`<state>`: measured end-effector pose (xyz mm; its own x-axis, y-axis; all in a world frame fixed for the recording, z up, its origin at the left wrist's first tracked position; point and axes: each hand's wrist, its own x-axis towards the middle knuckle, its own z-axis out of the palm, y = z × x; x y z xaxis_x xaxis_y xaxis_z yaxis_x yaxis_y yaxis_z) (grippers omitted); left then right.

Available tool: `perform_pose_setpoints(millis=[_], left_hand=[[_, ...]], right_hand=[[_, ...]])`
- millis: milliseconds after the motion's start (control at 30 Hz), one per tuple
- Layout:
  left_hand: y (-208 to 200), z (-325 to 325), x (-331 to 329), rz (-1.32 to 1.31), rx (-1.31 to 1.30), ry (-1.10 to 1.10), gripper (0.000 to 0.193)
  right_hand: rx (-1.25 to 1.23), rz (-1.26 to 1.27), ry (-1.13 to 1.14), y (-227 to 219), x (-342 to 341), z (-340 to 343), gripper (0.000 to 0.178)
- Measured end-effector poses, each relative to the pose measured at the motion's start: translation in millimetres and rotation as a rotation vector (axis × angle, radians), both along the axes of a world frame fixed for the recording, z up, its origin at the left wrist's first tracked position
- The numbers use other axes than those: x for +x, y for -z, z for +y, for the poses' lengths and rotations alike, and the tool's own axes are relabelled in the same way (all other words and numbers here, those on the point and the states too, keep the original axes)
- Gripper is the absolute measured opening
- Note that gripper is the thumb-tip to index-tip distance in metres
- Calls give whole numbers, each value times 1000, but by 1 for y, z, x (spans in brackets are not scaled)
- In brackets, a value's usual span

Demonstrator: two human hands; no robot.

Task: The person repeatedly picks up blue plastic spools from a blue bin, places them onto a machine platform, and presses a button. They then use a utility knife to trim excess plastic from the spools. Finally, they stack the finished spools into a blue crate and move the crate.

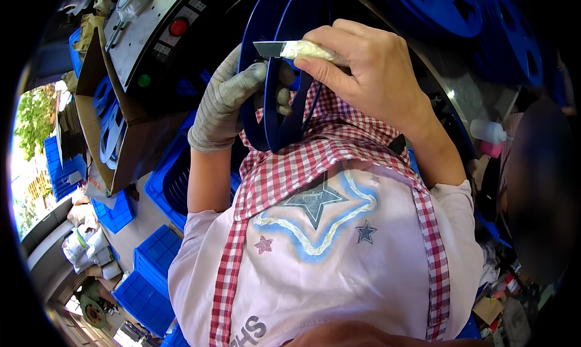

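Note:
A blue plastic reel [274,126] with two round flanges stands on edge in front of my checked apron [302,168]. My left hand [221,105], in a grey knit glove, grips it from the left, with fingers reaching in between the flanges. Some of those fingertips are hidden behind the blue rim. Bare and closed, my right hand [378,59] holds a knife [305,50] by its pale wrapped handle. The short flat blade points left and lies across the reel's flange edges, at or just above them; actual contact I cannot tell.
Left of me, an open cardboard box [136,126] holds blue reels, beside a machine panel [172,35] with a red button. More blue reels [436,8] lie at the upper right. A squeeze bottle [487,130] is at the right. Blue crates [145,292] stand at lower left.

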<state>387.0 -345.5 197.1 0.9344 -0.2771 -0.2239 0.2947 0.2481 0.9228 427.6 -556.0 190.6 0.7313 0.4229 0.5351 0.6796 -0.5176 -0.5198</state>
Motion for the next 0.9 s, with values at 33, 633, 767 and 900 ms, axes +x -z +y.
perform_pose_setpoints(millis=[33,633,767,900], left_hand=[[1,0,0,2,-10,1,37],[11,8,1,30,-100,-4,37],[13,7,0,3,-83,9,35],[8,2,-3,45,-103,-24,35]], right_hand=[[-18,4,15,0,-2,0,28],[-25,-24,-26,-1,-2,1,27],[-43,-69,-23,1,0,2,25],[-42,-89,19,3,5,0,25]])
